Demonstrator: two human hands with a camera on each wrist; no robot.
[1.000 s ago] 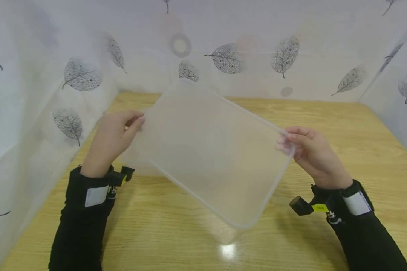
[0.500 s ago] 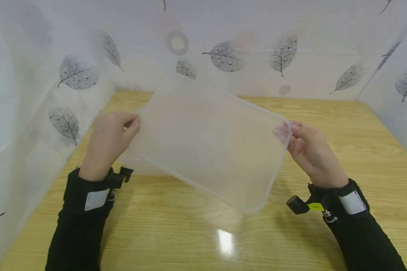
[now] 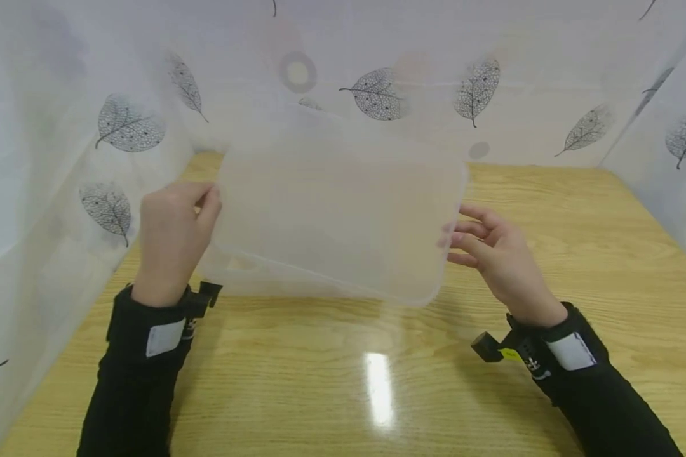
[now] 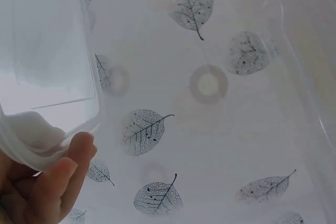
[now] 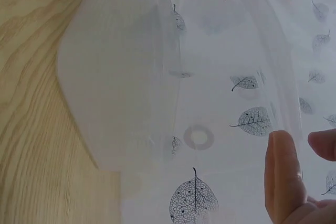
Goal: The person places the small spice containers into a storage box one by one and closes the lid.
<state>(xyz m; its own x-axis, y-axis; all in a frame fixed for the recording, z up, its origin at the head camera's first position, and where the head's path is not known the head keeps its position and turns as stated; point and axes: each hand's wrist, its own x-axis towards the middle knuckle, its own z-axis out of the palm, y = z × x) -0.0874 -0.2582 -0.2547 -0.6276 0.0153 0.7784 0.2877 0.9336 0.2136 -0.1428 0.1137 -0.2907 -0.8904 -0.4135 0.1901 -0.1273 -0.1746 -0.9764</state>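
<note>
A large translucent plastic lid (image 3: 320, 197) with rounded corners hangs tilted in the air between the hands in the head view. My left hand (image 3: 174, 235) pinches its left edge; in the left wrist view, thumb and fingers grip a corner of the lid (image 4: 52, 51). At the right edge, my right hand (image 3: 505, 266) has loosely spread fingers, some tips showing through the plastic. The right wrist view has its thumb and fingers (image 5: 286, 177) apart beside the lid's edge. Behind and below the lid, a translucent plastic container (image 3: 297, 285) stands on the table, mostly hidden.
The wooden table (image 3: 577, 254) has a bright light reflection near its front. A white curtain (image 3: 411, 38) printed with dark leaves closes off the back and sides. Both forearms wear black sleeves with wrist cameras.
The lid has turned closer to level, its lower right corner rising over the container. The right hand has loosened from its grip at the corner and moved left and down along the right edge.
</note>
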